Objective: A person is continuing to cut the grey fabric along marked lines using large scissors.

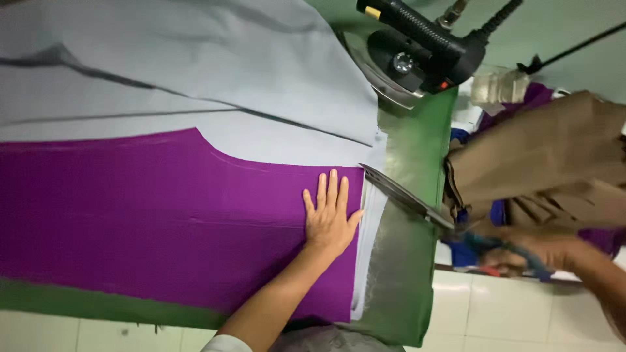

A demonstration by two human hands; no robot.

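Bare forearms, bare hands (pixel 330 218), white sleeve edge (pixel 225 343)

Your worktop (pixel 417 150) wears a green padded cover, worn grey near its edge. White floor tiles (pixel 508 313) with dark grout show below it. A pale green wall (pixel 561 26) rises beyond, evenly lit.

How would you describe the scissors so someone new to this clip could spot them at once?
Start at the green table and find the right edge of the purple cloth, where the left hand lies flat. Just right of it, the scissors slant from the cloth's corner down to the right hand. They are the only long grey metal blades there, unlike the black iron above.
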